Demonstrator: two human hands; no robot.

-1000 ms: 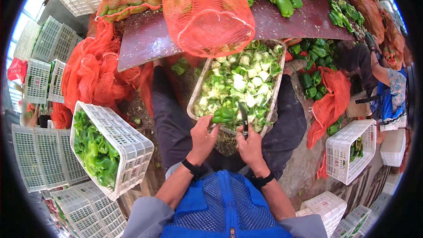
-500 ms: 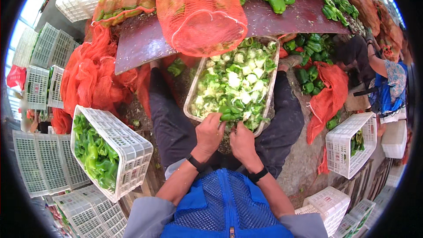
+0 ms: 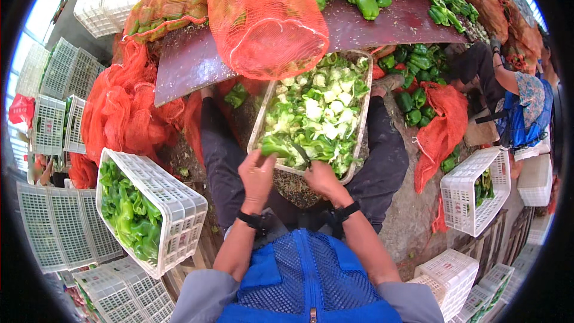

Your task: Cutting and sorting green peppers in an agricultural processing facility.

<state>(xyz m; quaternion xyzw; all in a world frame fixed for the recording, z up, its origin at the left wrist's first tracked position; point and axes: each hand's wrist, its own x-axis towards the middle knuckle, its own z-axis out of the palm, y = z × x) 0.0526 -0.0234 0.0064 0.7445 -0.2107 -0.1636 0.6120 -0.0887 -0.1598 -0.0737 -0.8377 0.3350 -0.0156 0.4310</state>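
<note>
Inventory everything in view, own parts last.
held pepper: 1, green, left hand
knife: 1, dark, right hand
tray: 1, off-white, centre
trimmings: many, pale green, in tray
board: 1, maroon, beyond tray
crates: many, white, both sides
loose peppers: many, green, on board, in crates
mesh sacks: several, orange-red, around board
co-worker: 1, blue clothing, far right
garment: 1, blue, lower middle
trousers: 1, dark, flanking tray
wristbands: 2, black, beyond garment
left hand: 1, bare, near tray
right hand: 1, bare, near tray

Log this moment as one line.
left hand: holds green pepper | right hand: grips knife | in front: tray of pepper trimmings
</note>
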